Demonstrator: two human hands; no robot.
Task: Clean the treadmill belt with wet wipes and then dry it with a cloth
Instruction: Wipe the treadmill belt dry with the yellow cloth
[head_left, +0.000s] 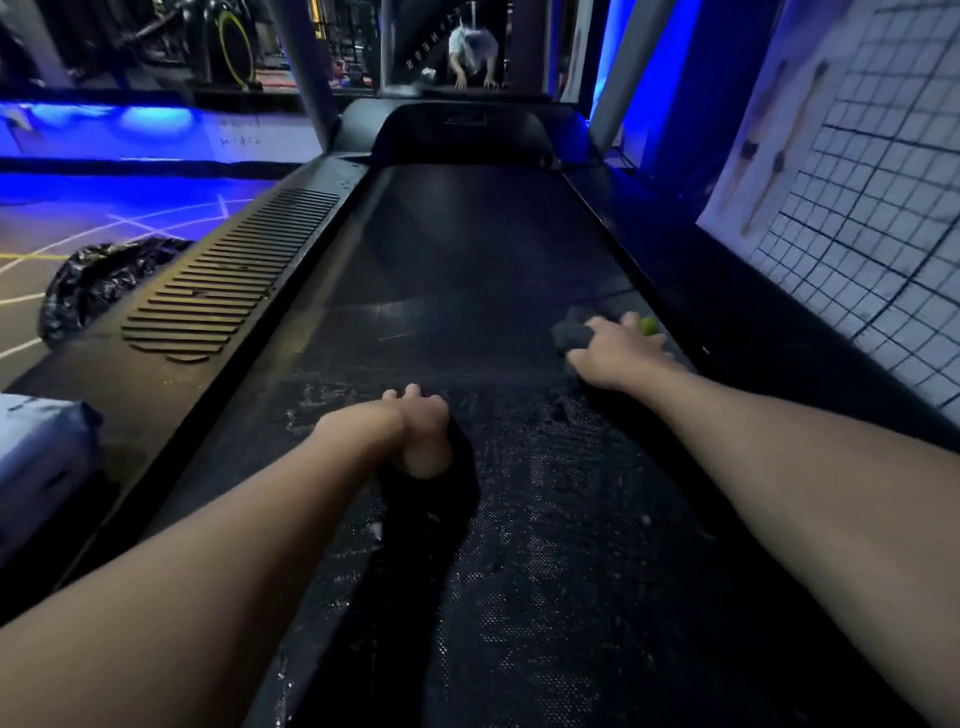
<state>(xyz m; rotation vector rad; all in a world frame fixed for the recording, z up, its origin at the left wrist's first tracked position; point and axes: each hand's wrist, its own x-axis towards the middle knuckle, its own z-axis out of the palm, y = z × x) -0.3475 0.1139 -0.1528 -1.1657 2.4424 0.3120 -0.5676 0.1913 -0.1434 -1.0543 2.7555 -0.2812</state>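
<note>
Head view. Fingers (631, 318) of the right hand (618, 349) were curled over a bunched dark cloth (570, 332) and pressed it onto the treadmill belt (467, 270), near the belt's right edge, about midway along. A small green item (648, 326) showed at the fingertips; its nature could not be determined. The left hand (415, 434) bore on the belt's centre line, nearer the camera, fingers bent under. Whether the dark shape beneath it was cloth or shadow could not be told.

The belt's long axis ran straight away from the camera to the motor hood (457, 130) at its far end. Wet streaks covered the near half of the belt; the far half looked dull and even.

Left of the belt lay the ribbed side rail (234, 270), beyond it a crumpled black bag (98, 280) and a pale wrapped pack (36, 452). Right of the belt stood a gridded wall panel (857, 208). Both forearms crossed the near belt and hid part of it.
</note>
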